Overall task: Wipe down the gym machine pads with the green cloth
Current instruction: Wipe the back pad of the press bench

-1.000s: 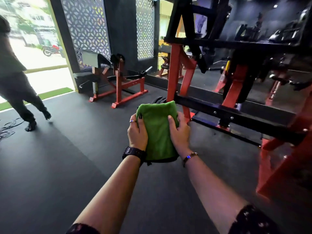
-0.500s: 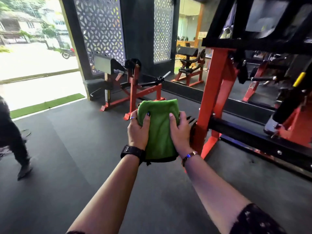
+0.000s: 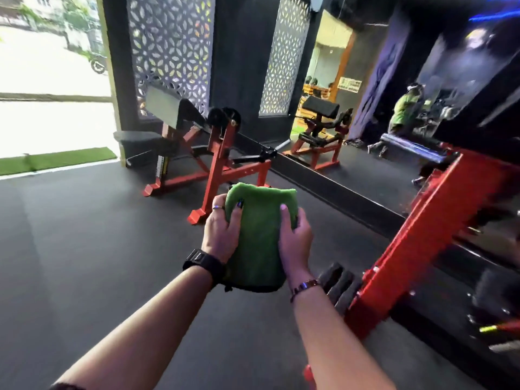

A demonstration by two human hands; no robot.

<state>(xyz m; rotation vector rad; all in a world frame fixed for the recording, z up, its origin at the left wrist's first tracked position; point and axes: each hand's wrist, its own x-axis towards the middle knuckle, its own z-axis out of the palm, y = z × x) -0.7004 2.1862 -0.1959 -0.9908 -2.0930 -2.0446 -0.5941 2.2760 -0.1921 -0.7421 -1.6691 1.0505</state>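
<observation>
A folded green cloth [image 3: 260, 235] is held out in front of me at chest height. My left hand [image 3: 221, 233] grips its left edge with the thumb on top. My right hand [image 3: 294, 237] grips its right edge the same way. Ahead on the floor stands a red-framed machine [image 3: 216, 161] with a black seat pad [image 3: 138, 137] and a slanted grey pad [image 3: 164, 106]. Both pads are well beyond my hands, nothing touching them.
A big red and black rack [image 3: 422, 220] rises close on my right, with black plates [image 3: 340, 285] at its foot. A wall mirror [image 3: 365, 108] reflects another padded machine. A doorway with green turf [image 3: 53, 160] opens at left. Dark rubber floor lies ahead.
I have walked forward and turned left; the red rack has slid to my right and the padded machine is nearer. The person at left has left the view. Both hands keep hold of the cloth.
</observation>
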